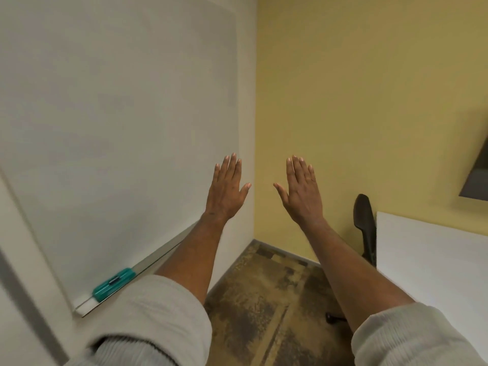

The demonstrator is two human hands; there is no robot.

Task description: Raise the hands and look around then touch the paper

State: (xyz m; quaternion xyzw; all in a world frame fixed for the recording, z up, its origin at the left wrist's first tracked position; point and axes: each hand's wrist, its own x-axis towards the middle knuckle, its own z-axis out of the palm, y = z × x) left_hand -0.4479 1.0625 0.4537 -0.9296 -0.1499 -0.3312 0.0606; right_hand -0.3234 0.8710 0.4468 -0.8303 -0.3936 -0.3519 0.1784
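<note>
1. Plainly, both hands were raised in front of the person with their backs toward the camera, fingers straight and close together, thumbs spread inward toward each other.
2. The left hand (225,192) held nothing; it hovered in front of the right edge of the whiteboard (118,128), and whether its palm touched the board could not be told.
3. The right hand (302,192) likewise held nothing and was lifted before the yellow wall (369,101), beside the room's corner, apart from the left hand.
4. Both forearms were bare, with light grey sleeves (148,318) pushed up toward the elbows.
5. A teal eraser (114,283) lay on the whiteboard's tray (155,257), near the tray's lower left end and just left of the left sleeve; a small dark label sat on its top, but its writing was too blurred to read.
6. No writing showed on the whiteboard.
7. A white table (427,260) stood at the right, its far corner next to a black chair (365,223) against the yellow wall.
8. A dark screen (476,175) hung on that wall at the right edge.
9. Mottled brown carpet (264,299) covered the floor below the arms.
</note>
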